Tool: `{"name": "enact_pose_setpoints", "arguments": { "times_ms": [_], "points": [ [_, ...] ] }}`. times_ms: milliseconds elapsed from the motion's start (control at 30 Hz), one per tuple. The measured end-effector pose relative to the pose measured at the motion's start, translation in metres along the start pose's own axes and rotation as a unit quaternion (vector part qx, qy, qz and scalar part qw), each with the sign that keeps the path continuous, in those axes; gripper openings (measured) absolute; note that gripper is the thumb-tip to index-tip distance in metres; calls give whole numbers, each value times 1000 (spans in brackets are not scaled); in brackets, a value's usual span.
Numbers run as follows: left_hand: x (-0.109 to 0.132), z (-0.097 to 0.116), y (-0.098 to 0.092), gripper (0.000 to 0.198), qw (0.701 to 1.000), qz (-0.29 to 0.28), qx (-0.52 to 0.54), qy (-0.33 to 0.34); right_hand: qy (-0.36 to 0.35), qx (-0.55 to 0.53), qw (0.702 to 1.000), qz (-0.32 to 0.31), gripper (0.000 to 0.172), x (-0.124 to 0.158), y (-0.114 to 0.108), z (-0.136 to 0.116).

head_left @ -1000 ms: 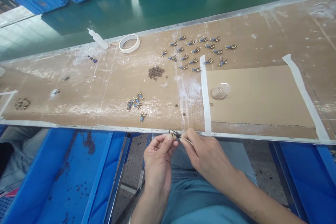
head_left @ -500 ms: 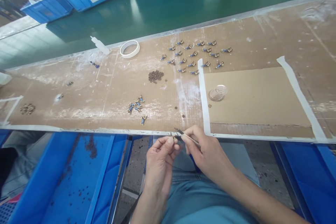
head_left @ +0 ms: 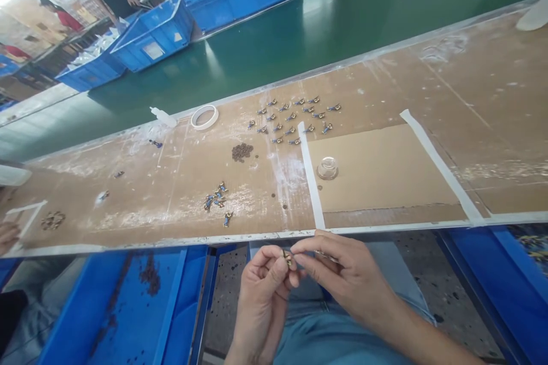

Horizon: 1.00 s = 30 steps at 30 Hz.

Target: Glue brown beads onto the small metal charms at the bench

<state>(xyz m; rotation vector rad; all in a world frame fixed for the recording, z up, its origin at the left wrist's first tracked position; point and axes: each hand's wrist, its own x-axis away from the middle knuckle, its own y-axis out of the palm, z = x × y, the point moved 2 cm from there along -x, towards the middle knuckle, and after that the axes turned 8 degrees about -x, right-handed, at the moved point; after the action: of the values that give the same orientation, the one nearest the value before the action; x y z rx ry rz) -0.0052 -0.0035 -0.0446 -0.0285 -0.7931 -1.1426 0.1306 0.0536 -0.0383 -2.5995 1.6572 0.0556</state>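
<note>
Just off the front edge of the table, my left hand [head_left: 265,279] pinches a small figurine [head_left: 287,259] between thumb and fingers. The figurine is mostly covered by the fingertips. My right hand [head_left: 342,262] is closed, thumb and forefinger pinched together against the figurine's right side; what lies between them is hidden. On the table, several blue and tan figurines [head_left: 217,197] lie in a small heap, with a single figurine [head_left: 227,218] closer to the edge. Behind them is a pile of small brown discs [head_left: 242,152]. More figurines [head_left: 291,117] lie spread in loose rows farther back.
A clear plastic cup [head_left: 327,167] stands on a taped cardboard sheet [head_left: 385,171]. A tape roll [head_left: 204,117] and white squeeze bottle [head_left: 163,117] lie near the green belt [head_left: 265,40]. Blue bins [head_left: 154,34] stand beyond. Another person's hand [head_left: 8,236] is at far left.
The thin dark-tipped tool in my right hand no longer shows. Its fingertips have come against the figurine, and both hands sit slightly lower from the table edge. The view has tilted up.
</note>
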Motion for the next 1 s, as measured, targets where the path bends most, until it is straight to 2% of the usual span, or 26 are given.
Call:
{"name": "enact_pose_setpoints", "arguments": {
  "times_ms": [133,233,333,433,533,633,800,1000],
  "points": [
    [-2,5,3,24,996,35,-65,56,43,47,997,47,21,7,-18,4],
    [-9,20,9,24,972,85,-178,129,57,139,979,140,30,9,-53,8],
    [-23,42,23,21,934,107,-273,206,-13,289,926,243,33,1,-97,11],
    [-43,64,44,18,896,82,-340,275,-45,439,853,278,34,-16,-133,23],
    [-62,79,65,12,838,56,-432,329,-72,480,827,285,32,-34,-151,38],
    [-76,89,86,7,773,16,-514,371,-84,471,827,296,30,-43,-155,45],
    [-87,95,118,7,685,-42,-600,411,-99,426,844,311,28,-39,-154,45],
    [-93,91,135,11,553,-78,-684,469,-114,388,857,319,26,-38,-157,45]
  ]
}}
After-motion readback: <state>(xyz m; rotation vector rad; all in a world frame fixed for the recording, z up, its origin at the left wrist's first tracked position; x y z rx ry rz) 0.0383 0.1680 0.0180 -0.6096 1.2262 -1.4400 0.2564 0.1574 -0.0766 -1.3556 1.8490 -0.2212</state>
